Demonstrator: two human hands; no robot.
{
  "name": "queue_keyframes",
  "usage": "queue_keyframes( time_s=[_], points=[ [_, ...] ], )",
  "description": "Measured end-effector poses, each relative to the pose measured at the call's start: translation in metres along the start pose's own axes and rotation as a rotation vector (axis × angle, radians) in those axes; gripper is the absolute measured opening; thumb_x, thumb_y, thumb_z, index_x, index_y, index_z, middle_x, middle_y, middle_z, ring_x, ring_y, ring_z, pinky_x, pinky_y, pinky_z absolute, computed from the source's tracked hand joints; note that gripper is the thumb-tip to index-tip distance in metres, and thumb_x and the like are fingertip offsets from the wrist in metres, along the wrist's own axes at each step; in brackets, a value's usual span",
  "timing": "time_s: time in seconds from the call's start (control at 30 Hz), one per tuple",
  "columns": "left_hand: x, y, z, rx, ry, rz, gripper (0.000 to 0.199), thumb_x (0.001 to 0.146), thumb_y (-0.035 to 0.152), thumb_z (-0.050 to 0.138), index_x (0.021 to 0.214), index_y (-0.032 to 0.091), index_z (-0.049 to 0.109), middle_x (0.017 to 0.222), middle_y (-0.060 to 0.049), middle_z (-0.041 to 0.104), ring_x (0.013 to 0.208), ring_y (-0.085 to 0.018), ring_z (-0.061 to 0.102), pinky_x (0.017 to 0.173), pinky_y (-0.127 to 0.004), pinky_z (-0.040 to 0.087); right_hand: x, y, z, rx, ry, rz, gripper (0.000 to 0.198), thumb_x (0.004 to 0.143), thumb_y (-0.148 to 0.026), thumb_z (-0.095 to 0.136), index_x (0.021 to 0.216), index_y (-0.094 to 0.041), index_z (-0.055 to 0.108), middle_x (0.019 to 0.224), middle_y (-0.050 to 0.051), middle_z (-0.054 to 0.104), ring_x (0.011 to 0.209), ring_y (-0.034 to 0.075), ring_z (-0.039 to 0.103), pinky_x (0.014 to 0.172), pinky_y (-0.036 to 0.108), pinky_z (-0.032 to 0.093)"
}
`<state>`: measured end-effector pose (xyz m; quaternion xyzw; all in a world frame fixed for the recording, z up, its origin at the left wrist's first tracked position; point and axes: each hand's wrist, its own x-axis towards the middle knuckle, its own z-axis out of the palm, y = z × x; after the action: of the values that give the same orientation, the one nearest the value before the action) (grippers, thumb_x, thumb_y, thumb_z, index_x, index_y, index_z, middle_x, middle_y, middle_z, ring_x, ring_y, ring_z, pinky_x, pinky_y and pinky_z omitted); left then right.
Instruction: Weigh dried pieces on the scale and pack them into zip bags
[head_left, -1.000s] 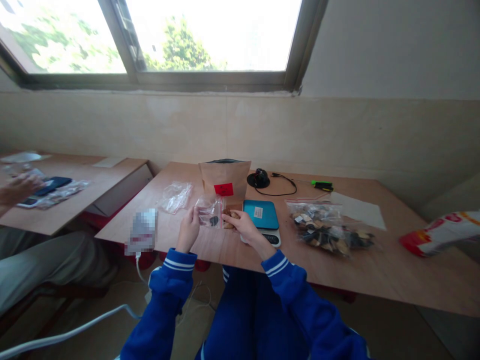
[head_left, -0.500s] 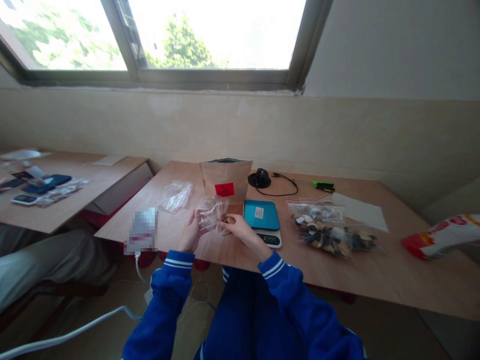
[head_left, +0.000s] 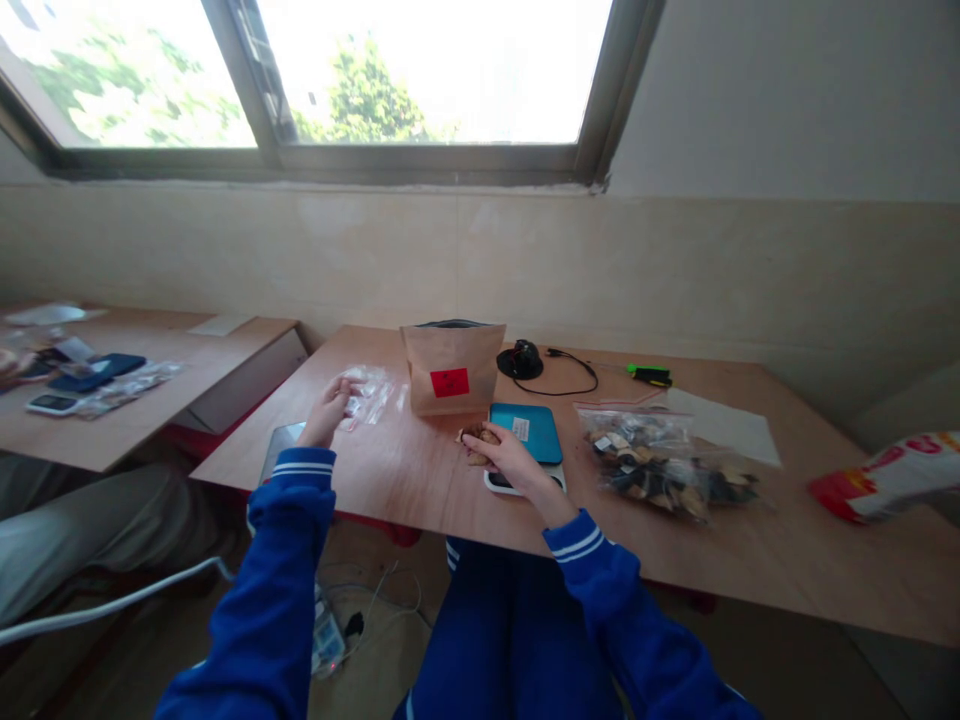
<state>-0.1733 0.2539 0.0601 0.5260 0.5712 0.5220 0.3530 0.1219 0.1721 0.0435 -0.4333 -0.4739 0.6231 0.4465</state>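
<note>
My left hand [head_left: 330, 408] is at the left edge of a loose pile of clear zip bags [head_left: 373, 398]. Its fingers look apart, and no bag shows clearly gripped in them. My right hand [head_left: 508, 460] is closed around some brown dried pieces [head_left: 478, 442], which look like dried mushroom. It hovers over the front left corner of a small kitchen scale [head_left: 537, 432] with a blue top and white base. Behind the hands a brown paper pouch [head_left: 450, 398] with a red label stands upright, its top open.
Filled clear bags [head_left: 660, 470] of brown and dark pieces lie right of the scale. Behind are a black round-based device [head_left: 520, 358] with a cable, screwdrivers [head_left: 649, 374] and white paper [head_left: 720, 422]. A red-and-white packet [head_left: 877, 480] lies far right; another table [head_left: 225, 365] stands left.
My left hand has moved left, from the clear bag held before me to the bag pile. My right hand has shifted slightly right, still holding the brown pieces.
</note>
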Motion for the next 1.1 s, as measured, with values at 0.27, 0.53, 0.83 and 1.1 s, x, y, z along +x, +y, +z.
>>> queue_keyframes(
  time_s=[0.27, 0.53, 0.83, 1.1],
  points=[
    [0.026, -0.016, -0.003, 0.440, 0.454, -0.115, 0.046, 0.084, 0.016, 0.042, 0.129, 0.006, 0.042, 0.122, -0.025, 0.054, 0.114, -0.034, 0.052, 0.086, -0.053, 0.047, -0.014, -0.006, -0.002, 0.020, 0.065, 0.099, 0.037, 0.068, -0.042, 0.076, 0.095, -0.020, 0.064, 0.086, 0.003, 0.066, 0.063, 0.010, 0.060, 0.046, 0.017, 0.033],
    [0.021, -0.048, 0.027, 0.966, 0.167, -0.045, 0.047, 0.091, 0.026, 0.034, 0.137, 0.018, 0.045, 0.154, -0.013, 0.027, 0.143, -0.035, 0.017, 0.112, -0.060, 0.018, -0.020, -0.015, 0.000, 0.047, 0.006, 0.051, 0.039, 0.069, -0.044, 0.075, 0.095, -0.018, 0.062, 0.081, 0.002, 0.062, 0.056, 0.006, 0.054, 0.041, 0.015, 0.027],
    [0.012, -0.061, 0.077, 0.818, 0.047, -0.122, 0.047, 0.087, 0.030, 0.043, 0.132, 0.022, 0.051, 0.148, -0.011, 0.040, 0.140, -0.038, 0.023, 0.110, -0.065, 0.014, -0.035, -0.024, -0.002, 0.098, 0.059, 0.054, 0.039, 0.068, -0.044, 0.076, 0.094, -0.018, 0.063, 0.078, 0.001, 0.063, 0.056, 0.006, 0.055, 0.042, 0.014, 0.028],
    [-0.013, 0.028, 0.108, 0.549, 0.422, 0.506, 0.045, 0.089, 0.016, 0.033, 0.132, 0.016, 0.046, 0.144, -0.015, 0.040, 0.134, -0.024, 0.037, 0.111, -0.044, 0.028, -0.048, -0.041, -0.004, 0.119, 0.073, 0.009, 0.041, 0.068, -0.047, 0.075, 0.094, -0.018, 0.063, 0.076, 0.000, 0.061, 0.057, 0.006, 0.052, 0.042, 0.014, 0.028]
  ],
)
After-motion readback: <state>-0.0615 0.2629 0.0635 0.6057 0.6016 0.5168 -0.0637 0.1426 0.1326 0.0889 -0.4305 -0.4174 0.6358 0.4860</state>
